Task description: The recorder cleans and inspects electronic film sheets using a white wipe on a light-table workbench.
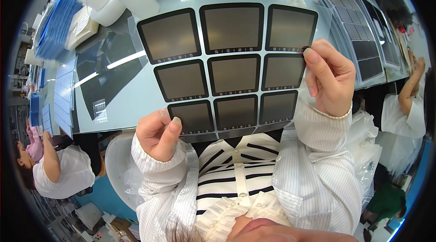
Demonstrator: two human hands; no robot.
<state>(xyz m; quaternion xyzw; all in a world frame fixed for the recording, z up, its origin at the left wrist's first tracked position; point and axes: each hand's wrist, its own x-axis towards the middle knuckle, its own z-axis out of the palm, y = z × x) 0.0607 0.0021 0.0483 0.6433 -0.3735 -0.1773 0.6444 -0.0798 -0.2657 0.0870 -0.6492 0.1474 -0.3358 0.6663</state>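
1. Black-and-grey, our panelled sheet (234, 74) is held up in front of us, beside the pale table (116, 117).
2. Our left hand (158, 135) pinches its lower-left corner.
3. Our right hand (331, 78) pinches its right edge.

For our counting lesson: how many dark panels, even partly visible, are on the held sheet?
12 dark panels: three each in the top, second and third rows, three partly visible below; others may be hidden.
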